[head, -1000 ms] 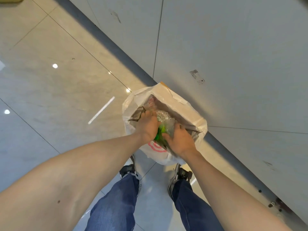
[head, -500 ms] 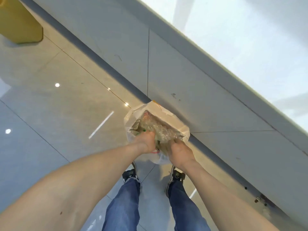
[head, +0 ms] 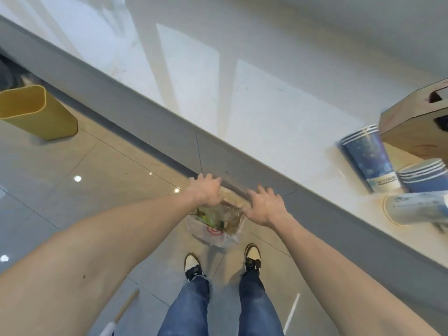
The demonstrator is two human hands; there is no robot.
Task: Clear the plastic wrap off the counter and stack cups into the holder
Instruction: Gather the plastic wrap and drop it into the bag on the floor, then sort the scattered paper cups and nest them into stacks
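Seen from above: both hands hover over a white plastic bag (head: 213,235) on the tiled floor, w/ crumpled clear plastic wrap (head: 226,214) inside. Left hand (head: 206,191) has a loose, curled grip, holding nothing; right hand (head: 265,206) is spread wide, empty. Stacked blue paper cups (head: 371,157) stand on the glossy white surface (head: 242,93), far right (motion-blurred).

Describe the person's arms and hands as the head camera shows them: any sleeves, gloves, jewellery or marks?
Both arms are bare for as far as the picture shows them, with no sleeve in view. The left hand and right hand wear no gloves, and no watch, bracelet or ring shows. The left forearm carries a small dark spot. Fingers are motion-blurred.
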